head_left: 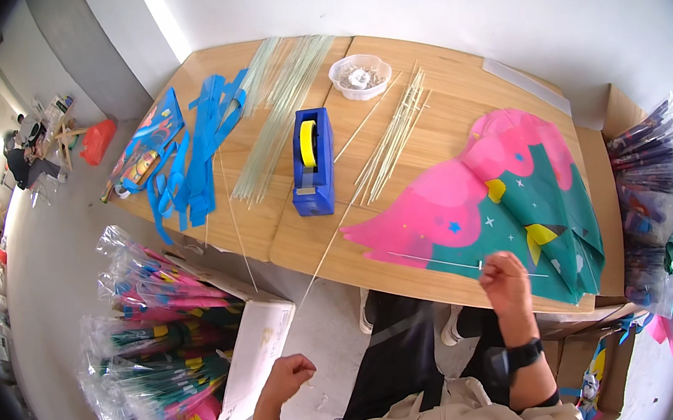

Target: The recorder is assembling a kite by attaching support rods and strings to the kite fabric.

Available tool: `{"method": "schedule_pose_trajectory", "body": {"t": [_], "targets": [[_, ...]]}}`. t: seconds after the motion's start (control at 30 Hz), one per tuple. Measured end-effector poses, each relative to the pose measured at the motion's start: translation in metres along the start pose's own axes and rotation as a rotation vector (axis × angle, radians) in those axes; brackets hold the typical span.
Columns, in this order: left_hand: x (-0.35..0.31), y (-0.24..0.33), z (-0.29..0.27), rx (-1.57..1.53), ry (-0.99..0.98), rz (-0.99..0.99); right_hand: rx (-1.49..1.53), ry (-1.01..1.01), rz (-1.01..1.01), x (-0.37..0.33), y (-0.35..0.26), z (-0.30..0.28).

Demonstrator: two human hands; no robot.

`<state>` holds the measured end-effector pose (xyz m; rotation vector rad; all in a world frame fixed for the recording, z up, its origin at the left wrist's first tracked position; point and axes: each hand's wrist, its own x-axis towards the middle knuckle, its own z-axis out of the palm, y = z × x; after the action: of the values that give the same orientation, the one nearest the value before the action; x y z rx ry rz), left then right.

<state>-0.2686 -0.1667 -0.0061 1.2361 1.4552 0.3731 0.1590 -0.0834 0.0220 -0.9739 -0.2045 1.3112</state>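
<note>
My right hand [505, 280] is closed in a pinch around a thin white rod [434, 260] above the near edge of the table. The rod lies across a pink and green printed fabric sheet [469, 203] with yellow patches, which looks like a kite sail. A small white piece shows on the rod by my fingertips. My left hand [287, 376] is held low, off the table's front edge, with its fingers pinched together; what they hold, if anything, is too small to make out.
On the wooden table [291, 244] are a blue tape dispenser [316, 187], thin sticks [395, 137], pale rods [281, 92], blue strips [210, 154] and a clear bowl [360, 76] of small parts. An open carton [258, 360] with wrapped bundles [154, 355] stands at left; more bundles [649, 174] stand right.
</note>
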Motion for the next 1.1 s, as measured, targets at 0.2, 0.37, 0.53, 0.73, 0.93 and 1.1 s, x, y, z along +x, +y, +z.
{"method": "schedule_pose_trajectory", "body": {"t": [0.2, 0.37, 0.53, 0.73, 0.93, 1.1], "targets": [[0.031, 0.065, 0.027, -0.082, 0.037, 0.232, 0.120, -0.080, -0.019, -0.058, -0.048, -0.033], [0.059, 0.102, 0.068, 0.202, 0.106, 0.381, 0.011, -0.218, -0.044, -0.092, -0.050, 0.016], [0.090, 0.058, 0.076, 0.309, 0.118, 0.360, -0.152, -0.374, -0.099, -0.102, -0.045, 0.054], [0.090, 0.026, 0.082, -0.199, -0.169, 0.011, -0.338, -0.560, -0.037, -0.118, -0.040, 0.133], [0.083, 0.001, 0.092, -0.664, -0.236, 0.071, -0.517, -0.946, 0.063, -0.125, -0.010, 0.205], [0.087, -0.022, 0.097, -0.702, -0.259, 0.156, -0.515, -1.034, 0.134, -0.139, 0.001, 0.233]]}}
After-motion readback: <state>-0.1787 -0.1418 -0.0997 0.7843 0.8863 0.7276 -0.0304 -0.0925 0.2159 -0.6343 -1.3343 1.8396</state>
